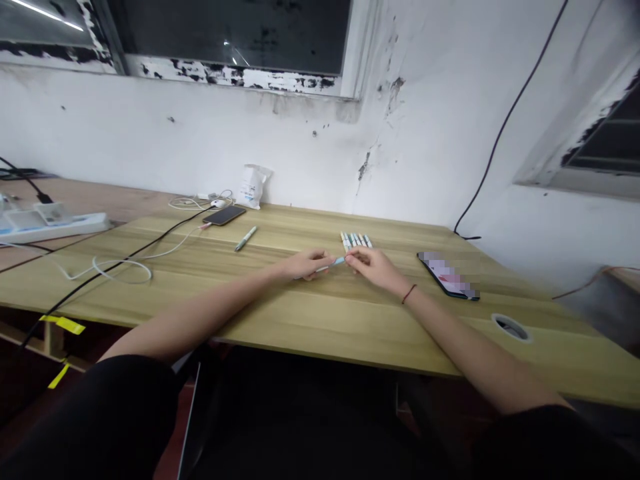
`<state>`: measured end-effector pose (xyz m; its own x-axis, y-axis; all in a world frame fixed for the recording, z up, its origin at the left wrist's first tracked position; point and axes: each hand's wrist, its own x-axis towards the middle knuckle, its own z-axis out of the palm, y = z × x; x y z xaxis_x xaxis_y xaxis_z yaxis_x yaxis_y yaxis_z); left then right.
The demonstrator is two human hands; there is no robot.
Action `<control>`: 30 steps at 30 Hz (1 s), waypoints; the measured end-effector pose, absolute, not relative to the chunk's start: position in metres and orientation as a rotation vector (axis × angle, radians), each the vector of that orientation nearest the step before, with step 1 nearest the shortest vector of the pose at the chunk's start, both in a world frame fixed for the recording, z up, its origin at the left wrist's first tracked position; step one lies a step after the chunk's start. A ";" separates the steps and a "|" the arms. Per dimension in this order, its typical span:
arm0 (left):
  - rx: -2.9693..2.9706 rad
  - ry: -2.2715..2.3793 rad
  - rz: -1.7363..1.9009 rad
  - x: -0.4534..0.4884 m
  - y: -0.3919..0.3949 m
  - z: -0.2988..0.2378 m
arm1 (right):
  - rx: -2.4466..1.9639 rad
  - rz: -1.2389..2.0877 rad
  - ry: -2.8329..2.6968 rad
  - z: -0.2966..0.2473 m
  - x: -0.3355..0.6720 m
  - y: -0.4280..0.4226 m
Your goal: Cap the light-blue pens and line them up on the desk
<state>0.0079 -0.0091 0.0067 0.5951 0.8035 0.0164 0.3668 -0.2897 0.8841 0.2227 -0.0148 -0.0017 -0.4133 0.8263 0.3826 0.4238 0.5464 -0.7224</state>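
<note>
Head view: light-blue marker [327, 267] sits between both hands over the far half of the wooden desktop [280, 320]; can't tell if it's touching the wood. Long axis runs approx L-R, right end slightly farther, pointing toward the row of markers [356, 240].

L hand [306, 265]: fingers curled, pressed together round the marker's left part. R hand [374, 268]: thumb + index look pinched on the right end, other fingers curled; exact contact too small to tell.

Risk: pinch slips on the smooth barrel, so marker drops and rolls on the flat top. R knuckles could also clip the row just far of the R hand and scatter it.

Nearby: green marker [245, 238] far-left of the hands, dark phone [224, 215] beyond it, phone w/ blurred screen [449, 276] to the right.
</note>
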 end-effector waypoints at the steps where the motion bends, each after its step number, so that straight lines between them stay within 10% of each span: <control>1: 1.894 0.934 0.583 0.008 -0.008 0.006 | -1.024 0.678 -2.061 -0.001 0.223 -0.015; 30: 1.897 0.866 0.533 0.006 -0.006 0.005 | -1.028 0.874 -2.018 -0.003 0.221 -0.015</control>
<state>0.0064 -0.0063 0.0045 0.6541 0.7564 0.0016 0.3427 -0.2983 0.8908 0.2212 -0.0151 -0.0027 -0.4409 0.8539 0.2765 0.3822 0.4573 -0.8030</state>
